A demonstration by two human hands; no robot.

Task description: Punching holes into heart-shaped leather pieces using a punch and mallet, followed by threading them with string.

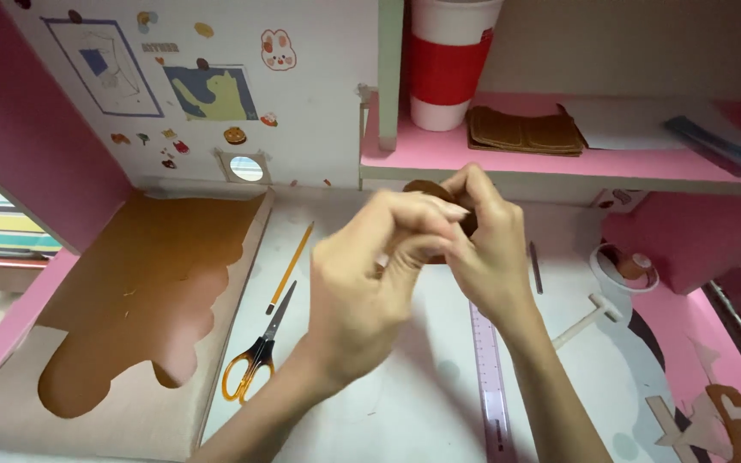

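**A:** Forearms come in from the bottom edge, both hands meet mid-frame above the white desk (405,403). Left hand (362,287) closed, fingers curled in, fingertips pinching a small brown leather piece (429,188).

**B:** Right hand?

**A:** Right hand (486,244) closed too, wrapped round the same piece from the far side. Hands touching each other. Only the piece's top edge and a sliver between the fingers show; shape can't be told.

**B:** Where is it relative to the desk?

**A:** Held up off the surface, just in front of the pink shelf (559,163) edge.

**B:** What's on the desk?

**A:** Left of the hands: scissors with amber handles (255,360), blades pointing to the back. Yellow pencil (290,267) just behind them, lying on a slant. Under the right wrist: pink ruler (490,386), running to the near edge. Dark pen (536,267) right of the right hand. White T-shaped tool (587,318) further right.

**B:** Left side?

**A:** Cardboard box lid with a large brown leather sheet (139,283), ragged cut-outs on its near edge.

**B:** Shelf?

**A:** Red-and-white cup (448,64) at its left end, stack of brown leather pieces (525,130) just beside it, papers further right. Scraps (735,420) at the desk's near right corner.
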